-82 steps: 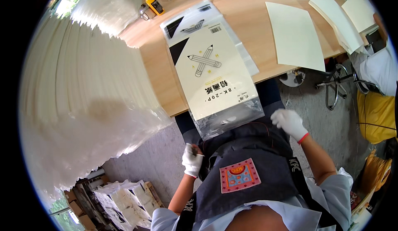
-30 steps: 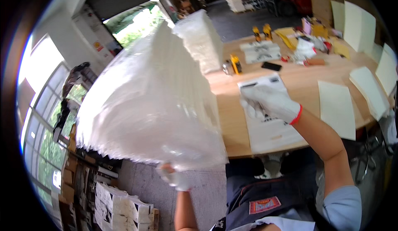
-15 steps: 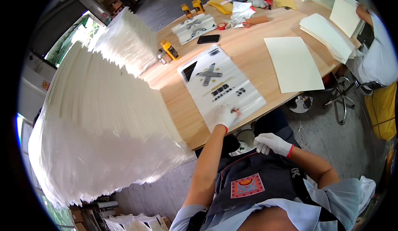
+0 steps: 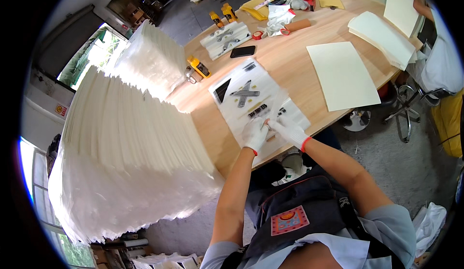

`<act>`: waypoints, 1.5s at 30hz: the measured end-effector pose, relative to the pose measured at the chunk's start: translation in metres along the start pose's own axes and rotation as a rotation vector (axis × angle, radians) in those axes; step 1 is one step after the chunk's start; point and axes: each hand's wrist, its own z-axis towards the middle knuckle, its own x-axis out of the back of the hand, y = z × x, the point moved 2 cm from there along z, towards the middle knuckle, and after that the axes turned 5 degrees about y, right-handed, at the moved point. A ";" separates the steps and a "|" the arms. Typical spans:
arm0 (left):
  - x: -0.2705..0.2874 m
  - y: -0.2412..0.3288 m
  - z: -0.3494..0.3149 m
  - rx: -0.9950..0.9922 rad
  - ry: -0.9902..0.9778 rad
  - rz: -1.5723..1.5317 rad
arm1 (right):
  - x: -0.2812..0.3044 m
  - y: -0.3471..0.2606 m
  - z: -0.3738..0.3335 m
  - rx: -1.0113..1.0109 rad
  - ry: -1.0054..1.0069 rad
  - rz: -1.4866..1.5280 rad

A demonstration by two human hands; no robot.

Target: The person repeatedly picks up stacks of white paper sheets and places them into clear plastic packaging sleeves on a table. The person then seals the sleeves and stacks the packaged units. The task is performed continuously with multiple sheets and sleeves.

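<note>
A clear-and-white printed plastic bag (image 4: 247, 83) lies on the wooden table in front of me, showing crossed pencils and a dark triangle. My left hand (image 4: 255, 133), in a white glove with a red cuff, is closed on its near part. From the right my right hand (image 4: 289, 129), gloved alike, meets the left over the bag, its fingers pinched on the film. Some bare fingertip shows between the two. Wrinkled film rises just beyond the right fingers; what lies beneath the hands is hidden.
Left of me stands a tall stack of white sheets wrapped in plastic (image 4: 130, 148). A cream sheet (image 4: 343, 76) lies to the right. Farther off are a phone (image 4: 242, 51), yellow bottles (image 4: 199, 67) and a second printed bag pile (image 4: 226, 40). A co-worker's hand (image 4: 422, 6) holds cream sheets.
My right hand has come up from my lap to the bag, beside the left. The left hand has stayed near the bag's lower part. The film now bunches upward by the right fingers.
</note>
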 end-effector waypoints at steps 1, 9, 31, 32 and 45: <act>0.007 -0.003 0.000 0.008 0.062 -0.173 | 0.003 -0.008 0.009 0.036 -0.010 -0.039; 0.093 0.008 0.025 0.169 0.171 -1.456 | 0.072 0.021 -0.013 -0.109 -0.090 -0.458; -0.014 0.080 -0.068 -0.281 0.037 -0.595 | 0.112 -0.027 -0.057 0.884 0.139 -0.619; -0.026 0.057 -0.067 -0.200 0.008 -0.595 | 0.134 -0.013 -0.057 0.773 0.144 -0.708; -0.119 0.105 0.003 0.126 -0.329 -1.097 | 0.264 0.067 -0.037 0.504 0.333 -1.021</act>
